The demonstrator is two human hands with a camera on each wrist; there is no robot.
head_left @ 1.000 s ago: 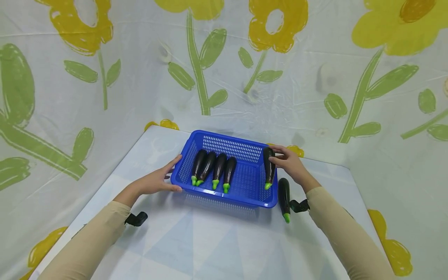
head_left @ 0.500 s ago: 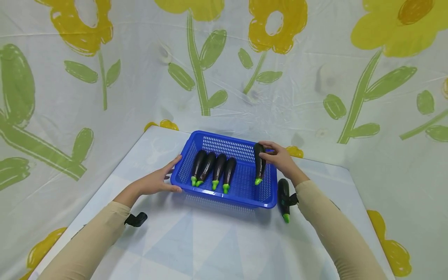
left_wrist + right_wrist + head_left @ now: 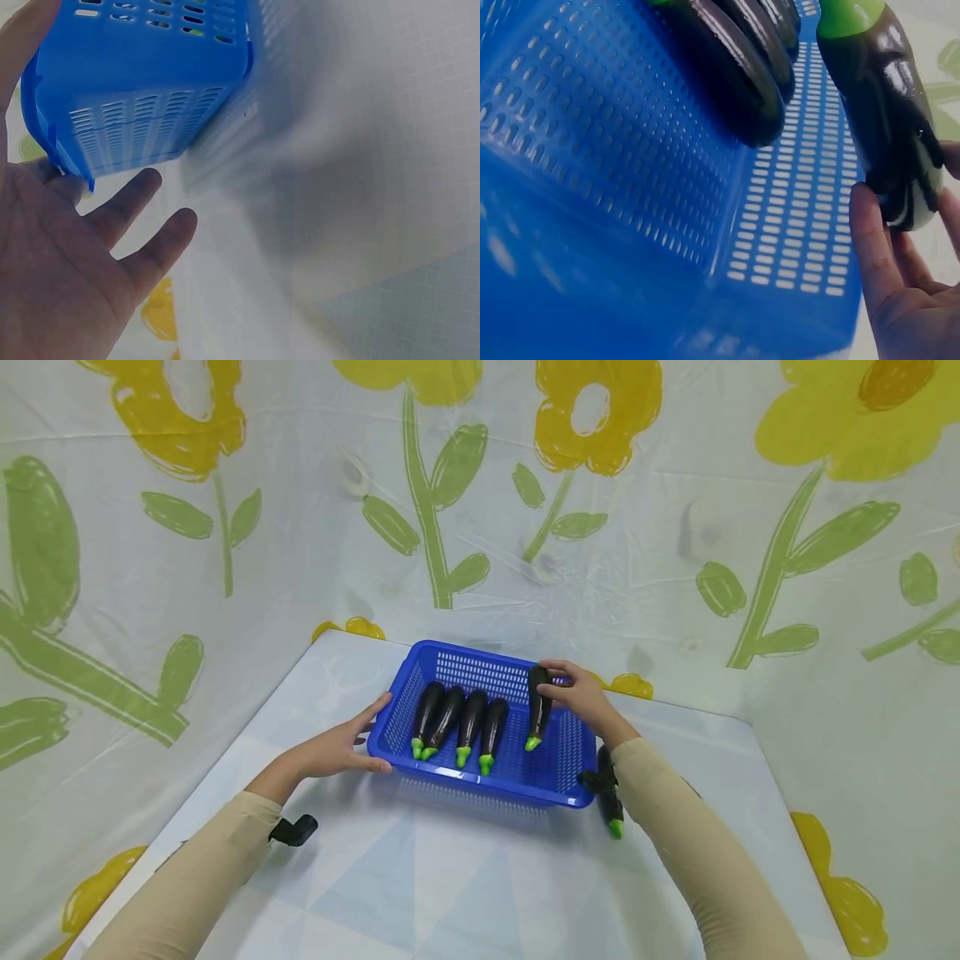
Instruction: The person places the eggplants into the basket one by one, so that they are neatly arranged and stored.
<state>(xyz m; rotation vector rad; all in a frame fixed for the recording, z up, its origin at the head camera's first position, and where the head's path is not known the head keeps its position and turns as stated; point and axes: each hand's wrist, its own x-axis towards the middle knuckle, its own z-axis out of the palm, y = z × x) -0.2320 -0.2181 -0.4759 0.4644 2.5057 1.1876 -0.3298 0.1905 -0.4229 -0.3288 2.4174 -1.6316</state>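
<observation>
My right hand (image 3: 585, 693) pinches a glossy dark eggplant (image 3: 537, 710) near its rounded end, bright green stem end pointing toward me, over the right half of a blue plastic basket (image 3: 480, 788). In the right wrist view thumb and fingers lie on either side of that eggplant (image 3: 881, 97). Several more eggplants (image 3: 470, 722) lie side by side in the basket's left half. My left hand (image 3: 330, 750) spans the basket's left end, fingers fairly straight; the left wrist view shows fingertips at the rim and two fingers (image 3: 161, 251) stretched out free.
Another eggplant (image 3: 612, 806) lies on the table just right of the basket, partly hidden by the right wrist's black camera mount (image 3: 597, 779). A pale patterned cloth covers the table (image 3: 450, 877). Flower-printed curtains (image 3: 637, 585) stand behind and at both sides.
My right hand has moved left with the eggplant, from the basket's right rim to over its right half. The left hand and basket have stayed put.
</observation>
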